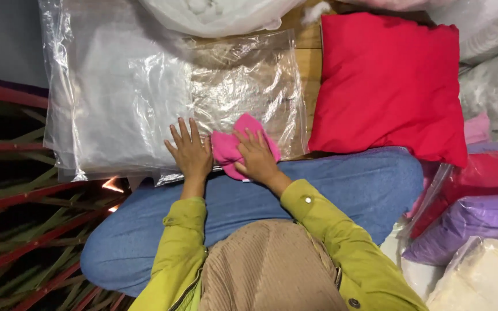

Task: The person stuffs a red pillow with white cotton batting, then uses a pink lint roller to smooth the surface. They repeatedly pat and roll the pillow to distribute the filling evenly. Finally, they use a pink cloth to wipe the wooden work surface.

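Observation:
A small pink cloth [226,145] lies on a stack of clear plastic bags [145,98] in front of my crossed legs in blue jeans. My left hand [190,151] rests flat on the plastic with its fingers spread, touching the cloth's left edge. My right hand [256,155] presses down on the right part of the pink cloth, fingers laid over it. Both sleeves are yellow-green.
A red pillow [387,80] lies to the right on the wooden floor. Bagged pillows in red [491,167], purple [474,222] and cream [479,282] are stacked at lower right. White stuffing bags [214,14] sit at the top. A patterned mat [24,219] covers the left.

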